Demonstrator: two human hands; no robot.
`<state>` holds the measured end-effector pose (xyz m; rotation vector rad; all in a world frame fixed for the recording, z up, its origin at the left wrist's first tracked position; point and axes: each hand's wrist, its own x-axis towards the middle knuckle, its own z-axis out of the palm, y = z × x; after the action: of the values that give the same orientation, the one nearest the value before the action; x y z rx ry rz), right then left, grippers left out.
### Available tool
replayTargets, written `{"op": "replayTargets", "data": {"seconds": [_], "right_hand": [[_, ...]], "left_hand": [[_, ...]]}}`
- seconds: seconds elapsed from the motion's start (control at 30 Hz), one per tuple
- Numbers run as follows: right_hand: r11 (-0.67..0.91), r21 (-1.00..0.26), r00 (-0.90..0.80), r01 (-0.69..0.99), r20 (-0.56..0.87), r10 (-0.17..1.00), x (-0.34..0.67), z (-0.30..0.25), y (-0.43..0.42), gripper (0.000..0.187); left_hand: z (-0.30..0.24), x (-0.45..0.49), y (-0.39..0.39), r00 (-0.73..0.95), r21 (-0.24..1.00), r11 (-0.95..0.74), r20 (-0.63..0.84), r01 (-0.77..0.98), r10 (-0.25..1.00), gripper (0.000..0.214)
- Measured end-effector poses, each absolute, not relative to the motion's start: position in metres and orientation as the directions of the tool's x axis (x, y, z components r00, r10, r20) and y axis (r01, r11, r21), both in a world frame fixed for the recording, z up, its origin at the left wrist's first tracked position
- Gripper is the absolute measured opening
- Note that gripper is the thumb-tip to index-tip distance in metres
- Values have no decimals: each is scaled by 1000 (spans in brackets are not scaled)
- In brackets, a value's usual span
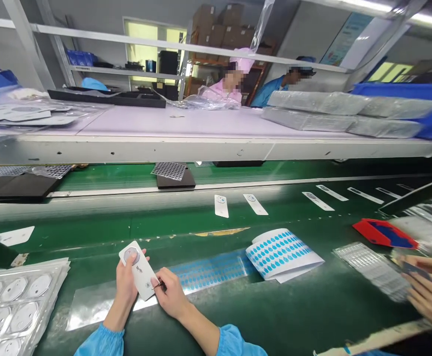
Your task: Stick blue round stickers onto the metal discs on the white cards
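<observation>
My left hand (pixel 125 284) is closed around a small white card (pixel 139 269) with a round grey disc near its upper end, held tilted above the green belt (pixel 312 306). My right hand (pixel 169 294) pinches at the card's lower right corner with a thin tool or tweezers I can barely make out. Just beyond my right hand lies a clear strip of blue dot stickers (pixel 210 269). A folded white sheet of blue dot stickers (pixel 280 252) rests further right.
A stack of clear trays with round discs (pixel 12 306) sits at the lower left. Several white cards (pixel 221 205) lie along the far belt lane. Another person's hands (pixel 429 289) work at the right beside a red-and-blue tray (pixel 384 233). Two people sit behind the raised shelf (pixel 201 143).
</observation>
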<state>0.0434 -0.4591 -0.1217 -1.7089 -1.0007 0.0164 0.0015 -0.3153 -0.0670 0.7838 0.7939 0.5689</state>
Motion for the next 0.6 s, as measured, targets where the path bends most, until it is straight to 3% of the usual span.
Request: {"op": "replayTargets", "data": {"seconds": [0.33,0.43,0.6], "right_hand": [[-41,-783,635,620,471,612,43,-123,-449,27],[-74,-801,659,594,432,616,44,-119,-447,28],[-195,-850,778,490,325,538,79,-92,-445,30]], "left_hand": [[-63,2,-305,558,770,619,-450,-152,697,39],[-67,5,-296,584,734,670,-500,-105,640,37],[-73,9,-289,778,719,687,-373,-102,505,62]]}}
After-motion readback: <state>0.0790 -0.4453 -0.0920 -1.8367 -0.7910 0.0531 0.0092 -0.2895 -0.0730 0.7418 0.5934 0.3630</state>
